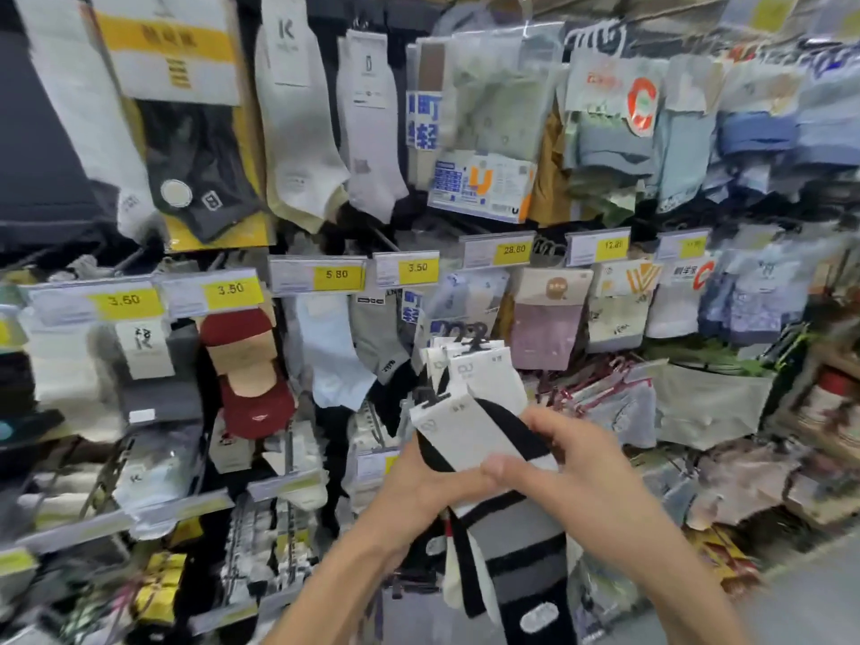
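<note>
1. In my remote feed, the left hand (419,488) and right hand (574,463) both clamp a striped sock pair (470,435), fingers curled round it.
2. The pair sits below and left of the 28.80 price tag (512,250).

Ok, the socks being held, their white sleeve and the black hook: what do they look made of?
Socks: soft matte knit, probably a cotton blend; they hang limp, stripes fuzzy-edged. White sleeve: matte card or paper by its flat face and crisp edges. Black hook: likely hard plastic, thin and rigid-looking, though blurred.
</note>
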A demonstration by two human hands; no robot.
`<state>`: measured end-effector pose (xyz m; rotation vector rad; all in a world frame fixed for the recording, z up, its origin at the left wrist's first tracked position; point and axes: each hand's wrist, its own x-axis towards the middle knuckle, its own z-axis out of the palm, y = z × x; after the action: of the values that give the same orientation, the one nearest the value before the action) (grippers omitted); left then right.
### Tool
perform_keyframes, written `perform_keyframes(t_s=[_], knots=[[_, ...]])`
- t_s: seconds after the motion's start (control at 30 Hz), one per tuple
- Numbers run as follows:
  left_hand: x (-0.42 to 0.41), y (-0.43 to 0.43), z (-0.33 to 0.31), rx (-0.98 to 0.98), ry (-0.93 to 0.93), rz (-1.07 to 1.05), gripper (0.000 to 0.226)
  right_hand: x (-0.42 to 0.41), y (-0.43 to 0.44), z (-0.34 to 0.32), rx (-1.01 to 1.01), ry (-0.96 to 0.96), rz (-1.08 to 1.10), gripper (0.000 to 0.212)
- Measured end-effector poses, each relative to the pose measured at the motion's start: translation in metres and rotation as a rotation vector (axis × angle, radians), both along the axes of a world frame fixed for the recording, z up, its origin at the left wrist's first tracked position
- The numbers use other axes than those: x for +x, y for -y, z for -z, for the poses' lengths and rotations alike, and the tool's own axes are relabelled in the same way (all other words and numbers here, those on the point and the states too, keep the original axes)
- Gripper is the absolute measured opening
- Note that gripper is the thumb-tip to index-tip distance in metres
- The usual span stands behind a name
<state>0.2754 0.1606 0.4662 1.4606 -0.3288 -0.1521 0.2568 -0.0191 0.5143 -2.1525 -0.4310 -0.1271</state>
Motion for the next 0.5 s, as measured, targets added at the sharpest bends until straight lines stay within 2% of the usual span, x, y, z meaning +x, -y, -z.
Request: perform_keyframes(t_s=[0.1,0.2,0.27,0.37,0.5], knots=[[0.003,-0.024,0.009,-0.081,-0.085,-0.056,0.057,0.010,-0.017,0.011,0.248,-0.054,-0.093,0.022],[0.002,-0.042,0.020,-0.155,-0.310,-0.119,0.089,0.019,-0.030,0.023,0.556,-0.145,-0.042,0.026],[0.002,-0.049,0.027,-0.182,-0.404,-0.142,0.096,0.027,-0.035,0.034,0.624,-0.165,-0.010,0.027],[0.006,-0.055,0.038,-0.219,-0.462,-0.157,0.087,0.031,-0.038,0.044,0.643,-0.240,0.031,0.037],[0.017,-0.063,0.048,-0.228,-0.496,-0.253,0.091,0.042,-0.020,0.042,0.773,-0.384,0.085,0.033]])
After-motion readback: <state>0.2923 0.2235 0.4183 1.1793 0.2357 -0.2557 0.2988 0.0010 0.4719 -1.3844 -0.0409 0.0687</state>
